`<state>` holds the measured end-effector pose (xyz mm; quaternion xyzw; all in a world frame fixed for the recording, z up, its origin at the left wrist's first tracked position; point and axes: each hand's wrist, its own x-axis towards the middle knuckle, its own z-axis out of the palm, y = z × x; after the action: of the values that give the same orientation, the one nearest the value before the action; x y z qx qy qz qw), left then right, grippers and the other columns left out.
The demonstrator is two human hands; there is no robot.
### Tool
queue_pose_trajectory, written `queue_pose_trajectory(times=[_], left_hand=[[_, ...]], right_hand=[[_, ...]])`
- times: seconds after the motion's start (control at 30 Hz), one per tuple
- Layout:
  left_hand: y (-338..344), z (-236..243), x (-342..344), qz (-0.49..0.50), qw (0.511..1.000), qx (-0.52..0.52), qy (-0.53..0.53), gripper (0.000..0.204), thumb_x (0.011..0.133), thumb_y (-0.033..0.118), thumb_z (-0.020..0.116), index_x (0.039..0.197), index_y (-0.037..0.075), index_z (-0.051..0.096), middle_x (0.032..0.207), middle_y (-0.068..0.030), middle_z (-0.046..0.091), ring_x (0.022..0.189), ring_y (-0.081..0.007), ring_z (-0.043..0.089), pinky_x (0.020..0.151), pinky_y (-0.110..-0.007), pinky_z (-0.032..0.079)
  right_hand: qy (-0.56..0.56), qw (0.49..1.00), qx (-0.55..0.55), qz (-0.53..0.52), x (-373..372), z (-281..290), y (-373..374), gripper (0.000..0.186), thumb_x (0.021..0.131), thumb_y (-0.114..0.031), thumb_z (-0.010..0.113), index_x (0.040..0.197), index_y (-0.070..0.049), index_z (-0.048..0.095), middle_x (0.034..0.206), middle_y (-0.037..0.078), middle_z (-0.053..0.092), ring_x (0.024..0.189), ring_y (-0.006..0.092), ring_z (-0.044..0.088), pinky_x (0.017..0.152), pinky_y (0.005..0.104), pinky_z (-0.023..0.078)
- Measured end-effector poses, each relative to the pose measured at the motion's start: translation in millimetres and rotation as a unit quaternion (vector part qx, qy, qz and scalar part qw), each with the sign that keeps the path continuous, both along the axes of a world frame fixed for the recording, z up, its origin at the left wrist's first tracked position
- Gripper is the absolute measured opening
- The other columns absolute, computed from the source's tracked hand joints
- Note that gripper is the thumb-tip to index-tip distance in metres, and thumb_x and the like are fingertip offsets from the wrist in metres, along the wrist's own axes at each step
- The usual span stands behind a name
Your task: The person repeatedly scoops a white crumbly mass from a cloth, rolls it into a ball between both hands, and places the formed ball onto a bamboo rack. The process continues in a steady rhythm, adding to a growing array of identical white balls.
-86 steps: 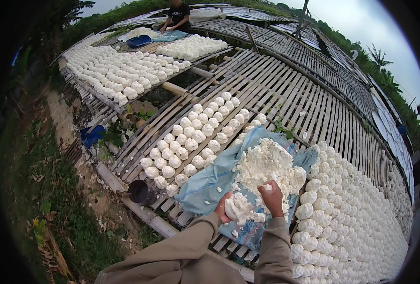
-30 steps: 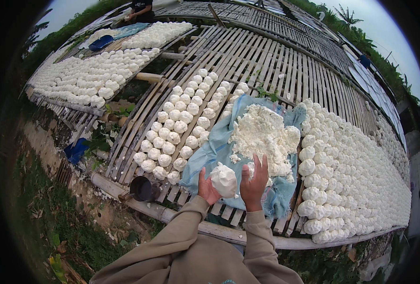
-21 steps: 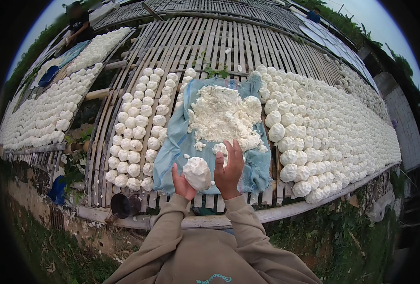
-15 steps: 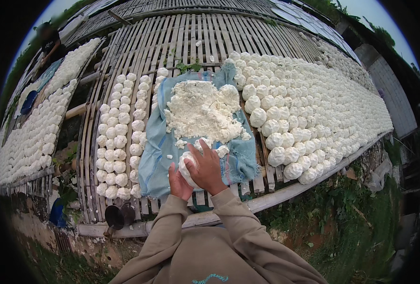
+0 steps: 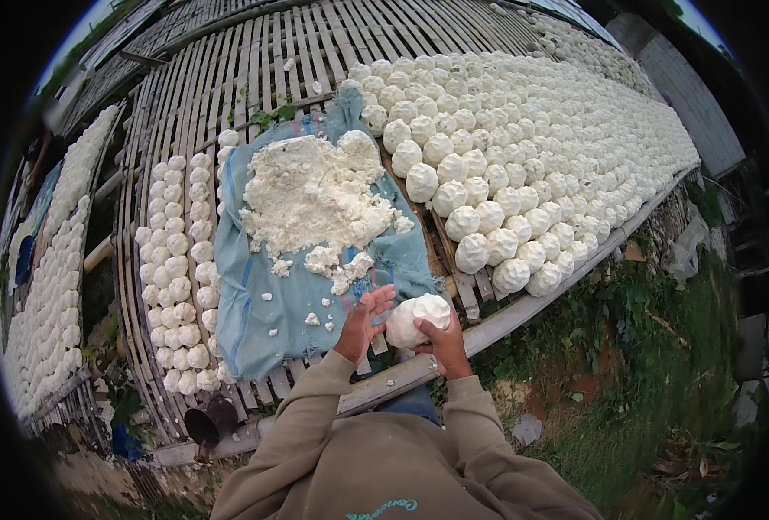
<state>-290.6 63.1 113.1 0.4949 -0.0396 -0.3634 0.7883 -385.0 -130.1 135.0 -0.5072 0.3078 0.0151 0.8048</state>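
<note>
A lumpy white ball of dough-like paste (image 5: 417, 320) rests in my right hand (image 5: 447, 343), whose fingers wrap its right side and underside. Just left of the ball is my left hand (image 5: 363, 324), fingers stretched out and apart; whether it touches the ball I cannot tell. Beyond my hands, a crumbly white mound of the same paste (image 5: 315, 195) lies on a blue woven cloth (image 5: 250, 321). Small crumbs are scattered on the cloth's near part.
Rows of white balls (image 5: 523, 173) cover the bamboo slat rack (image 5: 254, 52) to the right; shorter rows (image 5: 176, 269) stand left of the cloth. A dark metal can (image 5: 211, 421) sits at the rack's front edge. Another person (image 5: 42, 152) is at a far-left rack.
The ball has moved right with my hands, away from the cloth. My left hand has come off its side and spread open. The view has swung to the right.
</note>
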Motion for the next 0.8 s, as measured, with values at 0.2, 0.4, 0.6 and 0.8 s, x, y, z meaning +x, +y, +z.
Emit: queue_pose_trajectory(times=[0.2,0.4,0.6,0.8], left_hand=[[0,-1,10,0.051,0.998,0.027,0.002,0.073,0.104,0.064,0.052,0.149,0.007,0.055,0.141,-0.0119,0.061,0.125,-0.0238,0.059,0.101,-0.045,0.049],[37,-26,8,0.088,0.993,0.082,0.018,0.058,0.107,0.053,0.053,0.139,0.004,0.061,0.128,-0.0109,0.068,0.109,-0.0208,0.067,0.092,-0.039,0.054],[91,-47,33,0.227,0.951,0.207,0.042,0.042,0.106,0.041,0.058,0.132,0.008,0.067,0.121,-0.0069,0.071,0.105,-0.0161,0.067,0.086,-0.035,0.055],[125,-81,152,0.281,0.897,0.334,-0.072,0.050,0.106,0.033,0.059,0.145,0.002,0.059,0.138,-0.0117,0.067,0.127,-0.0228,0.062,0.106,-0.037,0.049]], right_hand=[[0.002,0.862,-0.449,-0.237,3,-55,-89,0.081,0.076,-0.020,0.091,0.140,-0.003,0.044,0.134,0.018,0.058,0.123,0.0345,0.060,0.103,0.0471,0.051],[0.217,0.812,-0.523,-0.142,57,-99,-140,0.094,0.074,-0.024,0.090,0.149,-0.003,0.037,0.137,0.031,0.047,0.123,0.0484,0.053,0.105,0.0530,0.047],[0.056,0.662,-0.735,-0.132,117,-67,-62,0.095,0.079,-0.020,0.084,0.156,0.000,0.031,0.153,0.030,0.039,0.142,0.0489,0.040,0.119,0.0580,0.033],[-0.272,0.748,-0.532,0.289,291,-90,100,0.070,0.087,-0.022,0.080,0.147,0.001,0.051,0.153,0.025,0.052,0.144,0.0405,0.048,0.119,0.0450,0.041]])
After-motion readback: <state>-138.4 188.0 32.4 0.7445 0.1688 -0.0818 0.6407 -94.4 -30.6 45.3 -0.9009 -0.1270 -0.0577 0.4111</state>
